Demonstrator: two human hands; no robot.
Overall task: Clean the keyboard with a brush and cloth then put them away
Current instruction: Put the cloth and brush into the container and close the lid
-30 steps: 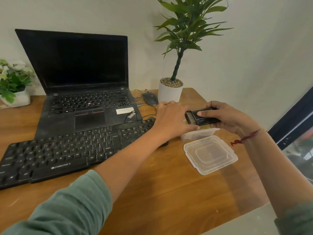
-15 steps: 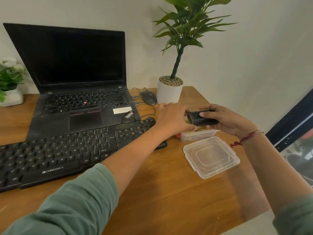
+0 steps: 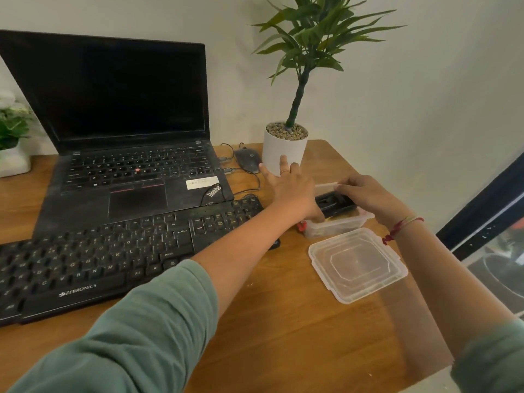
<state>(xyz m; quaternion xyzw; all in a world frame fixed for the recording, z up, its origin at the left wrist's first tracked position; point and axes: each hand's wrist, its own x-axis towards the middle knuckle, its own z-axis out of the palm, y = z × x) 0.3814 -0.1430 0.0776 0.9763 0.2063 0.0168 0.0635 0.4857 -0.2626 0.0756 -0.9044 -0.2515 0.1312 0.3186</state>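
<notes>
Head view: the right hand (image 3: 365, 194) grips the black brush (image 3: 334, 204) with curled fingers at the open top of the clear box (image 3: 337, 226) on the table (image 3: 283, 321). The left hand (image 3: 292, 188) rests at the box's left side, fingers straight and released. The lid (image 3: 357, 265) lies just in front, and the keyboard (image 3: 113, 251) lies to the left.

Blk brush (image 3: 334, 204), clear box (image 3: 337, 225), blk keyboard (image 3: 113, 251).

The laptop (image 3: 127, 154) stands behind the keyboard (image 3: 113, 251) on the table (image 3: 283, 336); the mouse (image 3: 248, 160) lies right of the laptop, the potted plant (image 3: 284, 150) just right of that. Right of the keyboard sits the container (image 3: 334, 226), the brush (image 3: 333, 204) at its mouth; its lid (image 3: 357, 265) lies in front.
</notes>
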